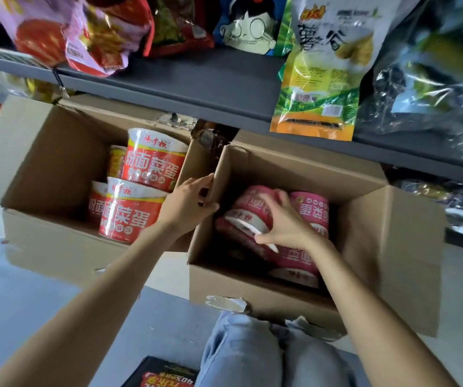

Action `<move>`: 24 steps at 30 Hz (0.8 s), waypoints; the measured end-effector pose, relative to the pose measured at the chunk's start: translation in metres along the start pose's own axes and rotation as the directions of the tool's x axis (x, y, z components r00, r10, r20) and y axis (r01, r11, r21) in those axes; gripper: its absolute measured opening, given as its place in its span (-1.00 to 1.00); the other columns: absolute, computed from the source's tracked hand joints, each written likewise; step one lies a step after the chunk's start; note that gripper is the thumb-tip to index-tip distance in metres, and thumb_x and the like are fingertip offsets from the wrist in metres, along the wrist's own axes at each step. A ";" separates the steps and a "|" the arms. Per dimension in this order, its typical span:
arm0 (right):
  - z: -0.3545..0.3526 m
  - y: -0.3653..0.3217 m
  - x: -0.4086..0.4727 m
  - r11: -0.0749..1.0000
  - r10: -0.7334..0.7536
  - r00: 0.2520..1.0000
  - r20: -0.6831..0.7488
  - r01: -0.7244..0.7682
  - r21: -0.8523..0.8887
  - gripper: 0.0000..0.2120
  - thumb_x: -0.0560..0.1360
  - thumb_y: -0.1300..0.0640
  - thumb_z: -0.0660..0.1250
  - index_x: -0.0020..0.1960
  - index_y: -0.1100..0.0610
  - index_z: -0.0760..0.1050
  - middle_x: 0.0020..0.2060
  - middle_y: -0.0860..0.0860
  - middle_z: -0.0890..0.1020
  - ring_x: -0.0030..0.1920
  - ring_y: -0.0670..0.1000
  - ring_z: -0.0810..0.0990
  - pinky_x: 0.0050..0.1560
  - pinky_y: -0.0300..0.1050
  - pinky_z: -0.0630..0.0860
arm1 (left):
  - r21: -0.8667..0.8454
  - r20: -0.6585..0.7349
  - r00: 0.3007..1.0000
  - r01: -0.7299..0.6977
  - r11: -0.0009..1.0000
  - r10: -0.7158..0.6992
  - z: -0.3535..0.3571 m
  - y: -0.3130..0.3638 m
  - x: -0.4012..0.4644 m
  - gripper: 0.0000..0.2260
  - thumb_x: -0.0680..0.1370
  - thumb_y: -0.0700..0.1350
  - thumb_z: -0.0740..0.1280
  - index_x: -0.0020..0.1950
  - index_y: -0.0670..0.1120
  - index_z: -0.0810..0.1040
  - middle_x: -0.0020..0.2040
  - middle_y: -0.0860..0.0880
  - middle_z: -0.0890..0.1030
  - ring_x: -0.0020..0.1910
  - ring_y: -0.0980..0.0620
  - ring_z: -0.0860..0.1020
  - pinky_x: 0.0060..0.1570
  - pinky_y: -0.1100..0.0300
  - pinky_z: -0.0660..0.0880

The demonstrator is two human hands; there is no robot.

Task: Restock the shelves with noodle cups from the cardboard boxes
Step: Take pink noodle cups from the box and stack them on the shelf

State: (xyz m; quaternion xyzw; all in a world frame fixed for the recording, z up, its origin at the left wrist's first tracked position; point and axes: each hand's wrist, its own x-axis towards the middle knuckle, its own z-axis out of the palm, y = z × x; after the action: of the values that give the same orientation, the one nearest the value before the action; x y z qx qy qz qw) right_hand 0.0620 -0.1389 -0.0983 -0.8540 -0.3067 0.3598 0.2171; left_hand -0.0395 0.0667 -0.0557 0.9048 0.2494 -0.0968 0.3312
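Two open cardboard boxes stand on the floor below a grey shelf. The left box holds several red noodle cups. The right box holds pink noodle cups lying on their sides. My right hand reaches into the right box and grips one pink noodle cup, blurred by motion. My left hand holds the left wall flap of the right box, fingers curled over its edge.
Snack bags crowd the grey shelf above, among them a yellow-green bag hanging over its edge. My knees in light jeans sit just in front of the right box. A dark package lies on the floor near my legs.
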 end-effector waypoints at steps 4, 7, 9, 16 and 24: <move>-0.058 -0.018 -0.068 0.895 0.112 0.957 -0.267 0.019 0.446 -0.23 0.18 -0.13 0.57 0.31 -0.20 0.31 0.30 -0.09 0.40 0.31 -0.05 0.37 0.26 -0.10 0.35 | -0.239 0.019 1.000 -0.012 0.971 0.017 -0.021 0.020 -0.025 -0.34 0.45 0.00 0.45 0.49 0.04 0.25 0.40 -0.05 0.40 0.29 0.02 0.46 0.20 0.11 0.45; -0.093 -0.044 -0.106 0.692 0.249 0.906 -0.343 0.081 0.718 -0.21 0.02 -0.29 0.58 0.19 -0.25 0.40 0.17 -0.10 0.58 0.20 -0.01 0.54 0.16 0.02 0.50 | -0.639 0.111 0.990 0.002 0.770 0.089 -0.042 0.048 -0.065 -0.13 0.36 0.08 0.51 0.53 0.15 0.07 0.44 0.13 0.32 0.36 0.15 0.37 0.28 0.16 0.38; -0.112 -0.067 -0.126 0.481 0.253 0.906 -0.340 0.188 0.856 -0.35 0.10 -0.05 0.60 0.13 -0.12 0.45 -0.01 -0.06 0.66 -0.09 -0.07 0.67 -0.14 -0.10 0.60 | -0.730 0.113 0.964 -0.083 0.678 0.240 -0.057 0.068 -0.088 0.04 0.27 0.13 0.54 0.54 0.18 -0.10 0.44 0.26 0.30 0.38 0.26 0.33 0.30 0.23 0.36; -0.173 -0.157 -0.177 0.485 -0.135 0.895 -0.426 0.434 0.759 -0.01 0.12 -0.05 0.65 0.44 -0.18 0.24 0.21 -0.09 0.59 0.17 0.00 0.60 0.15 -0.08 0.55 | -0.646 -0.392 0.876 -0.481 0.593 0.283 -0.126 0.148 -0.093 -0.12 0.17 0.11 0.61 0.38 -0.04 0.29 0.22 0.07 0.54 0.20 0.15 0.53 0.16 0.23 0.47; -0.288 -0.219 -0.139 0.872 -0.232 0.398 -0.887 0.489 -0.009 -0.13 0.40 -0.18 0.43 0.53 -0.18 -0.01 0.41 -0.13 0.35 0.37 -0.09 0.39 0.32 0.07 0.42 | -0.467 -0.706 0.633 -0.753 0.464 0.318 -0.227 0.259 -0.035 -0.14 0.25 0.03 0.61 0.35 0.03 0.13 0.36 -0.01 0.37 0.26 0.11 0.48 0.13 0.15 0.53</move>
State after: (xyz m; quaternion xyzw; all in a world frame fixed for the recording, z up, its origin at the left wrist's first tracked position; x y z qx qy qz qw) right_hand 0.1200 -0.1200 0.2847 -0.7922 -0.2846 -0.1408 0.5212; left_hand 0.0661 0.0299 0.2722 0.7103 0.0325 0.3773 0.5934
